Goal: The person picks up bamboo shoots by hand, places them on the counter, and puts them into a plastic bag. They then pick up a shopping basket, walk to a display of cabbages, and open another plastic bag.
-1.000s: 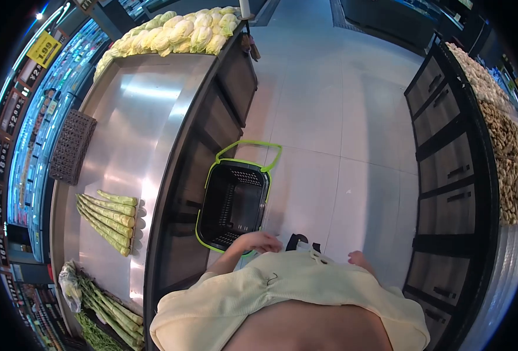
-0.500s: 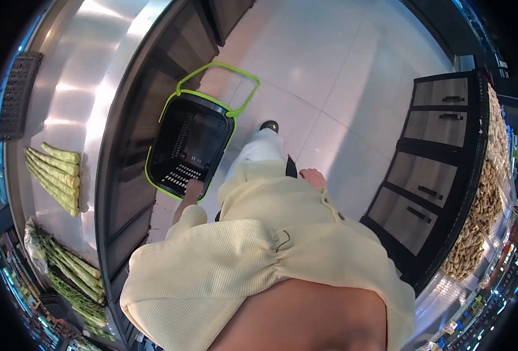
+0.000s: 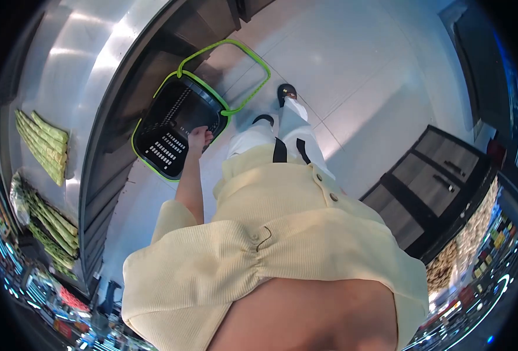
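A black shopping basket [image 3: 164,153] with a green rim stands on the floor at the left, tilted in view beside the dark display front. Its green handle [image 3: 260,58] extends out past the far end. My left hand [image 3: 199,139] is over the right side of the basket, fingers loosely apart, with nothing visible in it. My right hand does not show clearly beside the pale yellow top [image 3: 294,205].
On the left, a metal counter [image 3: 89,52] bears green-white stalks [image 3: 45,146] and a bagged green bundle [image 3: 51,225]. Dark drawers [image 3: 429,175] stand at the right under a bin of light brown produce [image 3: 472,225]. My shoes [image 3: 286,92] are on the tiled floor [image 3: 364,88].
My left hand has moved forward and away from the basket's near edge. My right hand has gone from sight. The view has shifted and turned, and my feet have stepped.
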Demonstrator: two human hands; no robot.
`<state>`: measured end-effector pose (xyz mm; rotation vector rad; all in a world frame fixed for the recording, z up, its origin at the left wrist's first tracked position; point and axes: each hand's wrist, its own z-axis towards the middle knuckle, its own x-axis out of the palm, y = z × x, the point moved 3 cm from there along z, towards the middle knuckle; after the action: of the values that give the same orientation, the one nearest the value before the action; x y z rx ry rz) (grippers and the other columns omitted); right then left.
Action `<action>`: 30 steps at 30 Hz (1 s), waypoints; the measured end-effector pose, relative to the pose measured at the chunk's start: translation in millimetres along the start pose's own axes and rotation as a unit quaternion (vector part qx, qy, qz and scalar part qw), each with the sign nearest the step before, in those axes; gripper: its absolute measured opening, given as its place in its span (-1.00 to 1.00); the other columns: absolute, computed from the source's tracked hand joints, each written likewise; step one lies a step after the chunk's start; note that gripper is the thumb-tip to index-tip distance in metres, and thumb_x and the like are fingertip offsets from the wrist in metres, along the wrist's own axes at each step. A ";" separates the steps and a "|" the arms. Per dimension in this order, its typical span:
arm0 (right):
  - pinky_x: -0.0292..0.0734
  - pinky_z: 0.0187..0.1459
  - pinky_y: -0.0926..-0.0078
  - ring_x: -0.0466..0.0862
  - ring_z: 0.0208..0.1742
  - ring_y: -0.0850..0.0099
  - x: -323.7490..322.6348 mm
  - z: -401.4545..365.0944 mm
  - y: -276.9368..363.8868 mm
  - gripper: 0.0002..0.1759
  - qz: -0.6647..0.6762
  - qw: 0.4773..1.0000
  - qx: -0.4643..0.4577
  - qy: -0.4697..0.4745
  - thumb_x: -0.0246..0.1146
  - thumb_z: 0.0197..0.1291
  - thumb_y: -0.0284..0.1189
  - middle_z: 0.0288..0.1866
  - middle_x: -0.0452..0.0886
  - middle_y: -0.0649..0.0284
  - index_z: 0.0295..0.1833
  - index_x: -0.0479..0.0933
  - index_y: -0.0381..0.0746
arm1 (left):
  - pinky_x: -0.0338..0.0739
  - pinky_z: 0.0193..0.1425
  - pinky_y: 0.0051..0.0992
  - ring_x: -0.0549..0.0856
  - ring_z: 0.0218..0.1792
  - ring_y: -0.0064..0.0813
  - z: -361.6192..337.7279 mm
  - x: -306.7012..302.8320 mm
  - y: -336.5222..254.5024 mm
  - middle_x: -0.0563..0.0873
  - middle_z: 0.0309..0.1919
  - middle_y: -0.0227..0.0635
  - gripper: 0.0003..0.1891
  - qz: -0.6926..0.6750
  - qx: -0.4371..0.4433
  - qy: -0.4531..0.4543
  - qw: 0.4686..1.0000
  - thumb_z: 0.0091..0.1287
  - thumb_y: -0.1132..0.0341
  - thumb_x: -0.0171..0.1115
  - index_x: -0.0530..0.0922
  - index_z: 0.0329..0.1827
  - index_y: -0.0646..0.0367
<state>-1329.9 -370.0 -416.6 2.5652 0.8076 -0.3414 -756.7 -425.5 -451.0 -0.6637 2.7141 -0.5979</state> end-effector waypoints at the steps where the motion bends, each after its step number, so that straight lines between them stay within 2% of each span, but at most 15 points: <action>1: 0.53 -0.32 0.48 0.63 -0.37 0.42 -16.4 18.2 1.3 -0.75 -0.030 0.999 -0.019 -0.005 0.16 0.19 -0.31 -0.37 0.64 0.18 -0.19 0.55 -0.28 | 0.54 -0.41 -0.57 0.68 -0.49 -0.54 8.3 -0.1 -1.4 0.71 -0.46 -0.31 -0.76 0.033 0.052 -0.047 0.997 0.26 0.25 0.14 0.63 -0.20 0.23; 4: 0.53 -0.32 0.52 0.63 -0.37 0.45 -72.8 82.9 81.5 -0.75 -0.067 0.995 -0.072 -0.013 0.15 0.20 -0.30 -0.37 0.64 0.18 -0.17 0.55 -0.26 | 0.53 -0.44 -0.57 0.69 -0.48 -0.54 11.8 14.5 12.8 0.70 -0.47 -0.33 -0.76 0.064 0.115 -0.132 0.982 0.26 0.25 0.13 0.61 -0.16 0.22; 7: 0.51 -0.32 0.55 0.62 -0.37 0.49 -124.5 122.9 200.1 -0.75 -0.031 0.996 -0.085 -0.024 0.14 0.21 -0.28 -0.37 0.64 0.20 -0.14 0.54 -0.23 | 0.54 -0.47 -0.51 0.69 -0.48 -0.52 -9.1 58.4 36.4 0.70 -0.45 -0.31 -0.74 0.058 -0.018 -0.042 0.997 0.23 0.24 0.13 0.62 -0.13 0.19; 8: 0.50 -0.32 0.57 0.61 -0.37 0.53 -137.4 127.3 247.4 -0.75 -0.018 0.997 -0.073 -0.027 0.12 0.22 -0.28 -0.36 0.64 0.23 -0.12 0.53 -0.21 | 0.54 -0.48 -0.49 0.70 -0.49 -0.50 -12.7 71.7 41.8 0.71 -0.44 -0.29 -0.74 0.051 -0.041 0.004 0.998 0.23 0.23 0.13 0.62 -0.12 0.17; 10: 0.49 -0.32 0.57 0.60 -0.37 0.54 -158.9 153.4 314.7 -0.74 -0.053 0.991 -0.121 -0.025 0.09 0.24 -0.28 -0.39 0.62 0.27 -0.10 0.52 -0.20 | 0.55 -0.49 -0.46 0.69 -0.50 -0.48 -29.7 93.4 41.9 0.71 -0.44 -0.29 -0.74 0.107 -0.022 -0.006 0.994 0.19 0.22 0.14 0.63 -0.14 0.13; 13: 0.48 -0.33 0.57 0.59 -0.37 0.55 -159.0 163.6 413.0 -0.74 -0.079 0.984 -0.158 -0.022 0.07 0.25 -0.28 -0.41 0.60 0.29 -0.10 0.52 -0.20 | 0.57 -0.48 -0.45 0.70 -0.50 -0.45 -26.4 108.2 51.4 0.71 -0.45 -0.25 -0.72 0.166 -0.020 -0.009 0.986 0.14 0.19 0.16 0.65 -0.19 0.14; 15: 0.48 -0.33 0.57 0.59 -0.36 0.55 -142.1 176.3 456.4 -0.75 -0.102 0.978 -0.184 -0.007 0.07 0.24 -0.30 -0.41 0.60 0.29 -0.10 0.52 -0.19 | 0.58 -0.46 -0.45 0.70 -0.51 -0.44 -14.1 111.9 57.1 0.71 -0.46 -0.23 -0.72 0.131 -0.028 -0.042 0.990 0.11 0.18 0.16 0.65 -0.22 0.15; 16: 0.47 -0.33 0.58 0.59 -0.35 0.55 -136.0 179.5 469.6 -0.76 -0.117 0.973 -0.199 0.003 0.06 0.24 -0.32 -0.41 0.60 0.29 -0.10 0.52 -0.19 | 0.60 -0.44 -0.44 0.69 -0.52 -0.43 -8.3 116.3 63.9 0.70 -0.46 -0.20 -0.72 0.109 -0.038 -0.066 0.991 0.09 0.17 0.16 0.66 -0.25 0.15; 17: 0.47 -0.33 0.58 0.59 -0.35 0.55 -127.4 181.8 479.3 -0.76 -0.131 0.971 -0.201 0.008 0.06 0.24 -0.32 -0.41 0.60 0.29 -0.10 0.52 -0.19 | 0.63 -0.33 -0.38 0.72 -0.46 -0.27 17.6 118.9 70.6 0.71 -0.40 -0.12 -0.72 0.221 -0.031 0.037 0.974 0.12 0.17 0.13 0.65 -0.27 0.17; 18: 0.47 -0.33 0.58 0.59 -0.35 0.55 -111.4 183.6 489.1 -0.77 -0.168 0.961 -0.215 0.044 0.06 0.24 -0.34 -0.41 0.60 0.29 -0.10 0.53 -0.19 | 0.63 -0.33 -0.38 0.72 -0.46 -0.27 34.8 123.1 78.8 0.71 -0.40 -0.12 -0.72 0.206 -0.036 0.034 0.977 0.12 0.17 0.13 0.65 -0.27 0.17; 20: 0.48 -0.32 0.58 0.59 -0.35 0.55 -77.1 189.8 507.4 -0.78 -0.263 0.926 -0.250 0.108 0.05 0.23 -0.37 -0.41 0.61 0.28 -0.11 0.53 -0.20 | 0.62 -0.21 -0.29 0.71 -0.35 -0.11 68.5 123.1 77.0 0.72 -0.36 -0.10 -0.75 0.142 0.036 -0.104 0.984 0.16 0.19 0.11 0.65 -0.31 0.17; 21: 0.48 -0.32 0.58 0.59 -0.35 0.54 -62.8 193.5 507.8 -0.78 -0.321 0.899 -0.264 0.135 0.05 0.24 -0.38 -0.41 0.61 0.27 -0.12 0.53 -0.21 | 0.58 -0.10 -0.20 0.68 -0.23 -0.03 77.2 122.9 58.4 0.70 -0.33 -0.06 -0.77 0.134 0.027 -0.135 0.981 0.16 0.21 0.13 0.65 -0.33 0.17; 26: 0.51 -0.32 0.54 0.61 -0.42 0.51 5.3 240.0 507.5 -0.77 -0.425 0.828 -0.285 0.227 0.05 0.25 -0.34 -0.48 0.62 0.25 -0.14 0.54 -0.22 | 0.54 -0.01 -0.20 0.66 -0.14 -0.05 130.0 124.3 -19.6 0.69 -0.24 -0.03 -0.80 0.212 0.084 -0.083 0.970 0.13 0.28 0.15 0.64 -0.30 0.19; 28: 0.53 -0.31 0.47 0.65 -0.41 0.45 35.4 271.5 507.0 -0.76 -0.452 0.830 -0.252 0.209 0.08 0.24 -0.30 -0.47 0.64 0.19 -0.16 0.55 -0.22 | 0.54 0.01 -0.21 0.65 -0.11 -0.04 162.8 135.9 -19.7 0.68 -0.20 0.00 -0.80 0.208 0.085 -0.063 0.972 0.12 0.30 0.15 0.63 -0.29 0.22; 30: 0.55 -0.26 0.37 0.68 -0.34 0.30 59.3 329.1 491.2 -0.74 -0.572 0.757 -0.278 0.149 0.11 0.22 -0.27 -0.40 0.66 0.10 -0.15 0.55 -0.22 | 0.52 0.05 -0.20 0.63 -0.04 -0.10 196.5 154.7 -11.0 0.67 -0.19 0.01 -0.73 0.305 0.104 -0.029 0.946 0.16 0.30 0.10 0.57 -0.14 0.26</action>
<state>-1026.2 -858.0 -567.7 1.3027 2.1580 0.0081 -813.6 -574.2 -644.2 0.2118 2.5466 -0.6652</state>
